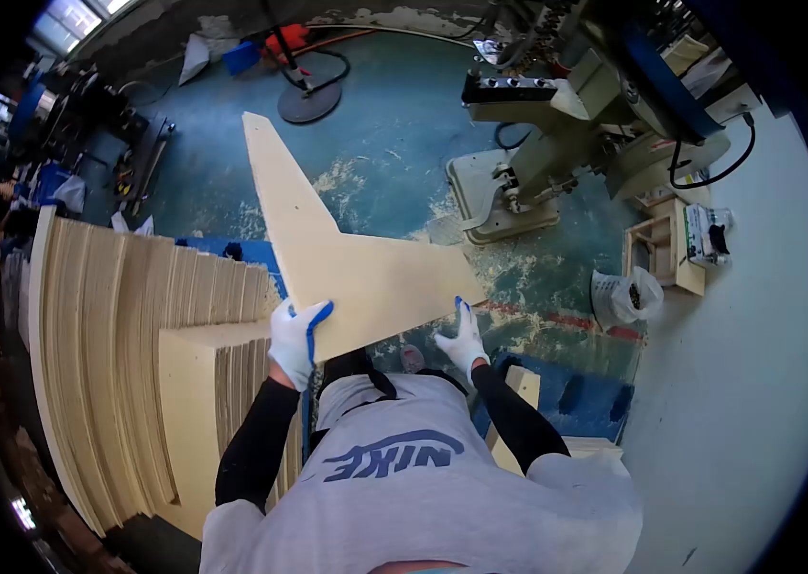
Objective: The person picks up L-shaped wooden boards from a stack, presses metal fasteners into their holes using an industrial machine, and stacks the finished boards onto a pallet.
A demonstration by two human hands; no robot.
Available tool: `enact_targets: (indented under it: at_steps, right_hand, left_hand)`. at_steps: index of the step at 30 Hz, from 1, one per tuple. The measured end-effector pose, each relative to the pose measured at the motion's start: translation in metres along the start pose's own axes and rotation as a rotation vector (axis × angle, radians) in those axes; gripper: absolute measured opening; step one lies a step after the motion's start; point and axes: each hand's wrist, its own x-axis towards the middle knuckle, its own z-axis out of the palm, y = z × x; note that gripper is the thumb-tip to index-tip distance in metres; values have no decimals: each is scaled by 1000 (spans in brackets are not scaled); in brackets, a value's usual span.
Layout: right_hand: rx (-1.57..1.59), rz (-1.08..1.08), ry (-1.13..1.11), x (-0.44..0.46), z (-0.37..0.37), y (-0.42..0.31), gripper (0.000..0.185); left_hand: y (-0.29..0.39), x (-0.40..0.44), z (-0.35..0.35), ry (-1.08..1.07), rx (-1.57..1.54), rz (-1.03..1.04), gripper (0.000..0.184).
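Note:
A pale, L-shaped wooden board (pixel 356 277) is held out in front of my body, its long arm pointing away to the upper left. My left hand (pixel 295 337), in a white glove with blue on the palm side, grips the board's near left corner with the thumb on top. At the near right edge, my right hand (pixel 464 337) wears a matching glove. Its fingertips hold the board's edge and partly disappear under it, while the thumb sticks out to the left.
Tall stacks of similar boards (pixel 108 335) stand to my left. Ahead on the right is a green-grey machine (pixel 557 134) with a foot pedal. A white sack (pixel 619 298) and a wooden crate (pixel 686 249) sit by the right wall. Sawdust covers parts of the floor (pixel 385 86).

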Motion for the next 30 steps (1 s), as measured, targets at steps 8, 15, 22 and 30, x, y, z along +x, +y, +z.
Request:
enact_targets:
  at_steps: [8,15,22,30]
  right_hand:
    - [-186,76,237,51,61,-45,100]
    - [-379,264,249,84,62,-55,81]
    - [-328,498,416,89,98,-63,60]
    - [-359,937,775,71,117,3,49]
  left_hand:
    - [-54,169,62,-350,311,-245,33]
    - [1,233,110,-644,572,-476,50]
    - [0,273,162,-1059,785,-555,53]
    - [13,367,169,-1528,808,-498,47]
